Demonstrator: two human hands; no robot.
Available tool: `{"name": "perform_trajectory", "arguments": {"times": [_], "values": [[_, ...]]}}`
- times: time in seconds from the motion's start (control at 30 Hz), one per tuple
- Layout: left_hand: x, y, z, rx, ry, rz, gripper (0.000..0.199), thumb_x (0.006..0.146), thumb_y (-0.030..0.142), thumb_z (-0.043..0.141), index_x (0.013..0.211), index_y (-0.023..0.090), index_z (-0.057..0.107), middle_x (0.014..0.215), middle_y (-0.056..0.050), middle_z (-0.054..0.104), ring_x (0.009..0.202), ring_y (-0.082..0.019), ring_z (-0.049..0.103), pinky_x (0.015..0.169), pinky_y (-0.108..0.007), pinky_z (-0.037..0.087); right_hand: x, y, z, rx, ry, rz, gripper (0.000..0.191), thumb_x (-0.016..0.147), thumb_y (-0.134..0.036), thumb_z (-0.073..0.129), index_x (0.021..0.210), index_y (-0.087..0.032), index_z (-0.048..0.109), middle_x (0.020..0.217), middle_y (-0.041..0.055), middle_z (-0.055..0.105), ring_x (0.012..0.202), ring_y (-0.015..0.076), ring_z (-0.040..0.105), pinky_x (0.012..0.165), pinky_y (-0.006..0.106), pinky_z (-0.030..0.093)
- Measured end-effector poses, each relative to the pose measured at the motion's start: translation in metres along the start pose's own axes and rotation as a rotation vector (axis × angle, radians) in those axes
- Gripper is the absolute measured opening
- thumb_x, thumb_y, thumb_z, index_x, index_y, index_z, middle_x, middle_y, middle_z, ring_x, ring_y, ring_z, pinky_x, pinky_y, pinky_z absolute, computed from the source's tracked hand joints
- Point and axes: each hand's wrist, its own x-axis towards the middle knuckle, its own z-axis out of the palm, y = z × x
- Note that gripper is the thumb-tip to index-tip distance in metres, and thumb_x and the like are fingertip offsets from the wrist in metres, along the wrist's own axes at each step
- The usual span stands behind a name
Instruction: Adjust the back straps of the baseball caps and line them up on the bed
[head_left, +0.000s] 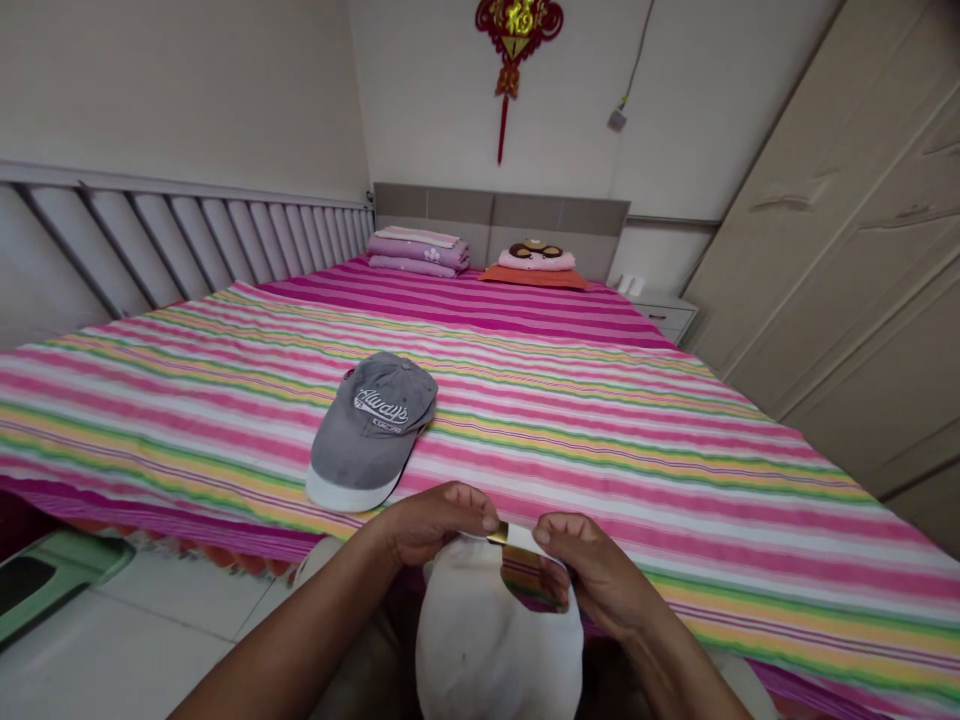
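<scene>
From my head camera I count two hands and two caps; my left hand (439,525) and my right hand (596,575) are up close together in front of me, both on one white cap (495,650); my fingers (480,497) are drawn narrow, pinching its back strap from either side, with a gold buckle (499,534) at the strap just beside my left thumb; the cap's back opening (534,585) hangs below my hands, and stripes show through it.

The second cap, a grey cap (371,430) with white lettering and a white brim, lies on the bed (675,480) near my left hand but not touching it; its brim points toward me; my forearms and the white cap cover the near edge of the bed.

Farther up the striped sheet are one lilac stack of folded bedding (418,250) and one pink pillow (536,260) on one orange cushion (534,278), both against one grey headboard (499,213); a slatted panel (187,240) runs along the left side; a wardrobe (840,230) stands on the right, one nightstand (664,315) sits by the headboard, one red knot (514,60) hangs on the wall, and one green stool (52,580) sits on the tiled floor (135,640).
</scene>
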Motion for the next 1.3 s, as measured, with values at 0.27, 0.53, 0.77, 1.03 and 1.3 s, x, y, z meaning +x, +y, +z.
{"name": "perform_trajectory", "arguments": {"times": [0.27,0.53,0.77,1.03,1.3], "values": [[0.006,-0.007,-0.001,-0.008,0.012,0.015,0.008,0.058,0.015,0.064,0.06,0.009,0.061,0.048,0.001,0.054,0.04,-0.005,0.043,0.041,-0.018,0.03,-0.001,0.001,-0.002,0.018,0.02,-0.011,0.033,0.068,-0.035,0.065,0.049,-0.014,0.049,0.033,-0.0047,0.045,0.03,0.005,0.035,0.037,0.02,0.024],[0.006,-0.006,0.002,-0.038,0.048,0.058,0.011,0.056,0.015,0.068,0.062,0.01,0.061,0.052,0.0,0.056,0.042,-0.006,0.045,0.043,-0.018,0.031,-0.002,-0.003,0.0,0.053,0.011,-0.024,0.032,0.069,-0.033,0.065,0.049,-0.014,0.049,0.034,-0.0047,0.045,0.031,0.0054,0.036,0.038,0.02,0.028],[0.002,0.005,-0.002,-0.195,0.061,0.151,0.012,0.053,0.016,0.067,0.056,0.011,0.057,0.046,0.001,0.05,0.041,-0.007,0.045,0.045,-0.02,0.033,0.001,0.003,-0.022,-0.013,-0.172,0.045,0.038,0.073,-0.045,0.059,0.077,-0.008,0.064,0.06,0.0067,0.065,0.053,0.0131,0.057,0.049,0.022,0.038],[0.005,0.007,-0.015,-0.243,0.009,0.175,0.011,0.059,0.017,0.066,0.058,0.011,0.056,0.051,0.0,0.051,0.047,-0.009,0.048,0.05,-0.022,0.036,-0.002,0.003,-0.023,0.243,-0.189,-0.041,0.031,0.063,-0.031,0.072,0.086,-0.012,0.065,0.076,0.0088,0.069,0.069,0.0181,0.063,0.067,0.029,0.044],[0.011,0.009,-0.012,-0.323,-0.057,0.217,0.022,0.055,0.02,0.072,0.072,0.009,0.061,0.057,-0.002,0.059,0.049,-0.01,0.054,0.049,-0.019,0.04,-0.006,-0.009,-0.023,0.377,-0.053,-0.119,0.019,0.062,-0.031,0.071,0.076,-0.02,0.067,0.065,-0.0002,0.068,0.058,0.013,0.061,0.06,0.024,0.045]]}}
